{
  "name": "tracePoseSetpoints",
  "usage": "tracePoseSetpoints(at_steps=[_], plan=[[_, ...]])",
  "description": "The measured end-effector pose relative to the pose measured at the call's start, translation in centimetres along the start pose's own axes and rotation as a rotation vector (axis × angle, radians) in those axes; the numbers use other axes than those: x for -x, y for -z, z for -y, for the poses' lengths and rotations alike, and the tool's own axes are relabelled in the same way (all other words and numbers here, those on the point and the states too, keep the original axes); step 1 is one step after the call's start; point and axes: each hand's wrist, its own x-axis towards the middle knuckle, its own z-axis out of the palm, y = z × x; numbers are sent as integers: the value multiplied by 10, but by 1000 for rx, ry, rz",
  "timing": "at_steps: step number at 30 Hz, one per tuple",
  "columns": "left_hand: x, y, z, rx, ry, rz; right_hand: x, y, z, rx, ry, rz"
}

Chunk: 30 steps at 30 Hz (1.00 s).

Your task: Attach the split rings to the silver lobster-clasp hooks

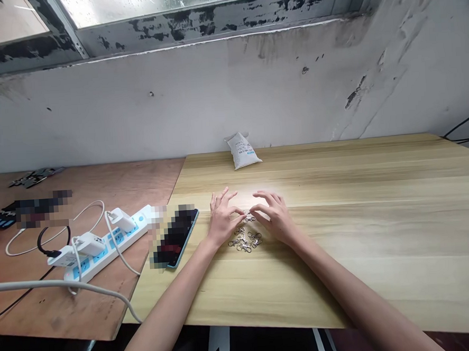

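Observation:
A small heap of several metal clasps [245, 238] lies on the light wooden table [361, 231]. My left hand [221, 218] rests just left of the heap, thumb and forefinger pinched on one clasp at the heap's far end, the other fingers spread. My right hand [272, 215] sits just right of the heap, its forefinger and thumb meeting the same clasp [248, 217] from the other side. Both forearms reach in from the near edge.
A phone [177, 237] lies left of my left hand. A white power strip [111, 244] with plugged chargers and cables sits on the darker board [87, 306] to the left. A small white bag [243, 151] leans against the wall at the back.

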Motion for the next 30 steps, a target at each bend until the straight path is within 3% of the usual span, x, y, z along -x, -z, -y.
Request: tracePoseSetpoints(at_steps=[7,15,22,30], plan=[[1,-1,-1,-10,-24,24,1,-1,2,-54,-36,-19],[1,0,-3,41,-56,33,3,-5,-2,-91,-236,-72],[1,4,-10,135,1,10,4,-6,7,-102,-50,75],[2,6,-14,98,-26,-37,4,-9,11,-93,-12,88]])
